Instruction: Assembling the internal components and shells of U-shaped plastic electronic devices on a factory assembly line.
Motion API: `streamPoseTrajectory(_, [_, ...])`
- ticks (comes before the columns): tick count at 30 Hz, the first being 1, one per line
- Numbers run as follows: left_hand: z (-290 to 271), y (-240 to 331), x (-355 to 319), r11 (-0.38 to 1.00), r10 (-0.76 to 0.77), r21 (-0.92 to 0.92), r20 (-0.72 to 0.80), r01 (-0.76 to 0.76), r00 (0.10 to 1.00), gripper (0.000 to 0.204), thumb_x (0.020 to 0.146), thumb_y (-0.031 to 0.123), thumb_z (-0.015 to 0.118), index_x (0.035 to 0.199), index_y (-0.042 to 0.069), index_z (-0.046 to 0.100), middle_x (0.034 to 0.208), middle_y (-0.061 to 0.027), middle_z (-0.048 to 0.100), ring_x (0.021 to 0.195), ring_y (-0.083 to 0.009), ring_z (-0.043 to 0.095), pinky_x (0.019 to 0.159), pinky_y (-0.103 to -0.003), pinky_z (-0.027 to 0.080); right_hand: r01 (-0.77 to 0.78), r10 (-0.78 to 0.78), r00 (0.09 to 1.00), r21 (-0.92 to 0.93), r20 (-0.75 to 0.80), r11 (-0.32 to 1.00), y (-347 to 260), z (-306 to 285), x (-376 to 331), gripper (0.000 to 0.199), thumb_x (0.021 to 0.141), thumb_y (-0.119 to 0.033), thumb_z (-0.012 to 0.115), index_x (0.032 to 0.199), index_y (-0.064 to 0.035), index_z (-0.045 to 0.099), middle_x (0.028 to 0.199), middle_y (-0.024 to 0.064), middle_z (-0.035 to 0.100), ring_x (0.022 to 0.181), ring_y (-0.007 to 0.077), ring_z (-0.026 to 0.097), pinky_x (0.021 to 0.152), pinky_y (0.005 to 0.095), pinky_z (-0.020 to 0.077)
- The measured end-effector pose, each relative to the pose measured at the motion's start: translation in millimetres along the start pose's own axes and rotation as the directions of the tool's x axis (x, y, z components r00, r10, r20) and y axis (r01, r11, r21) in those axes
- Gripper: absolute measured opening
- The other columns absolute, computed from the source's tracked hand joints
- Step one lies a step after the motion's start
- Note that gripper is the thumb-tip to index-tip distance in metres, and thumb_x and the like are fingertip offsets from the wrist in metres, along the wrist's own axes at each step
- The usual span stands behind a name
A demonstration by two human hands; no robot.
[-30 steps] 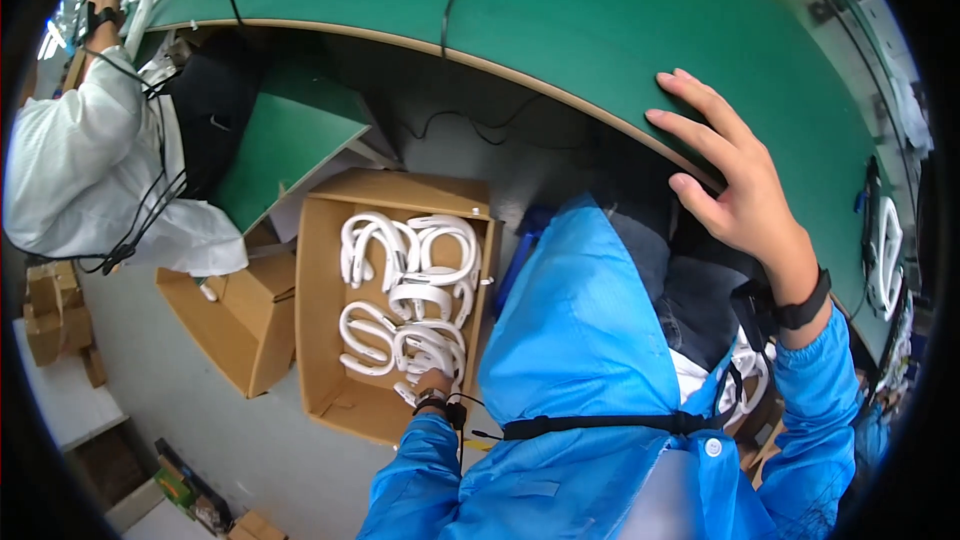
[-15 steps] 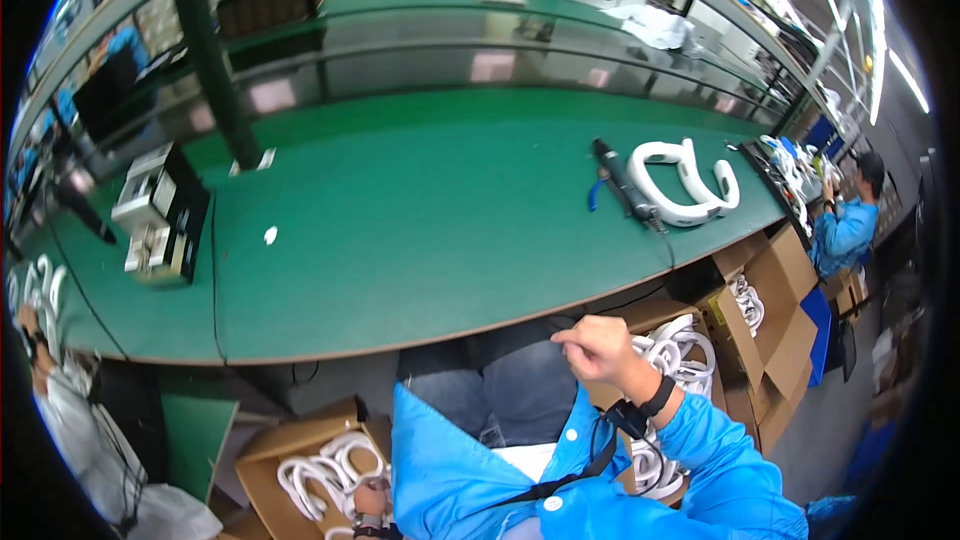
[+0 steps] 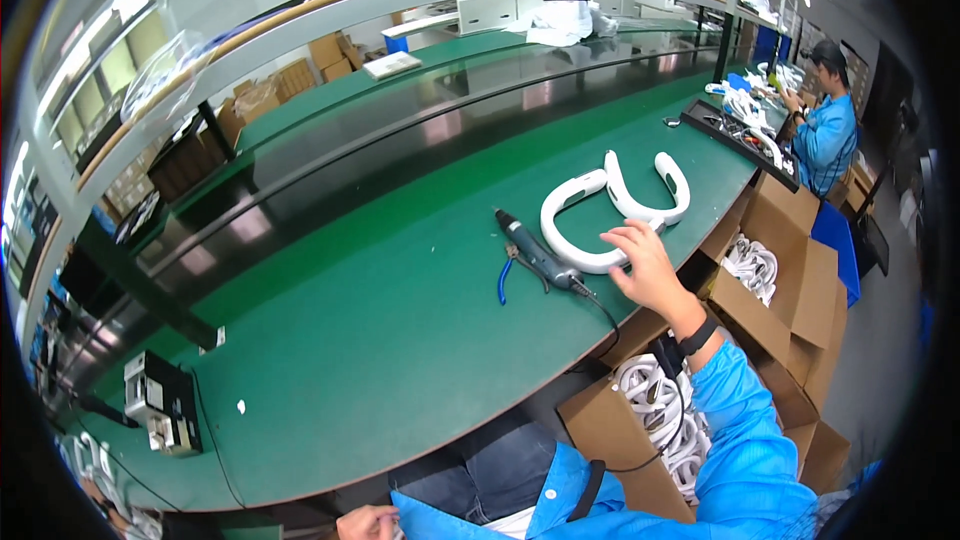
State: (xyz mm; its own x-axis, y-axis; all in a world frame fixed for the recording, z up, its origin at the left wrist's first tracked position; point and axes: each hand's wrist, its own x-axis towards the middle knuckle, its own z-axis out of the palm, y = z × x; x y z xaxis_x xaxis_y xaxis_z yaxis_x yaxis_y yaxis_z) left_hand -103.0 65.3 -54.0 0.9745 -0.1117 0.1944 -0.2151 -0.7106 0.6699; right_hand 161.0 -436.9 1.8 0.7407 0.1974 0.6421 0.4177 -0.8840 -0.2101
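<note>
From the head view, the right hand [image 3: 648,265] reaches out with fingers spread open onto the nearer of two white bands [image 3: 578,230] lying on the green bench [image 3: 380,340] beside a screwdriver [image 3: 535,248], while the left hand [image 3: 366,522], low by the lap, hides its grip.

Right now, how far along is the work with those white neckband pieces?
Two white U-shaped neckband pieces lie on the green bench. The right hand reaches the nearer one; the electric screwdriver lies untouched. Boxes of white pieces remain. Left hand idles low.
</note>
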Motion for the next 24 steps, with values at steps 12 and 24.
streamPoseTrajectory(12, [35, 54, 212, 0.921, 0.358, -0.155, -0.031, -0.359, 0.933, 0.014, 0.085, -0.004, 0.057, 0.084, 0.001, 0.070, 0.072, -0.0105, 0.070, 0.063, -0.0185, 0.068, 0.059, -0.028, 0.053, 0.196, -0.167, 0.953, -0.093, 0.255, 0.976, 23, -1, 7, 0.039, 0.069, -0.023, 0.080, 0.104, -0.0129, 0.067, 0.090, 0.0039, 0.061, 0.091, 0.0254, 0.059, 0.104, 0.0517, 0.0395])
streamPoseTrajectory(24, [47, 90, 308, 0.210, -0.003, -0.964, 0.164, 0.161, 0.986, 0.059, 0.095, 0.025, 0.061, 0.143, 0.003, 0.036, 0.112, -0.0122, 0.062, 0.088, -0.0229, 0.069, 0.080, -0.035, 0.058, 0.671, -0.674, 0.718, 0.082, 0.172, 0.737, -92, 10, 53, 0.024, 0.080, -0.018, 0.062, 0.103, -0.0165, 0.065, 0.092, 0.0007, 0.063, 0.091, 0.0176, 0.061, 0.097, 0.0444, 0.0487])
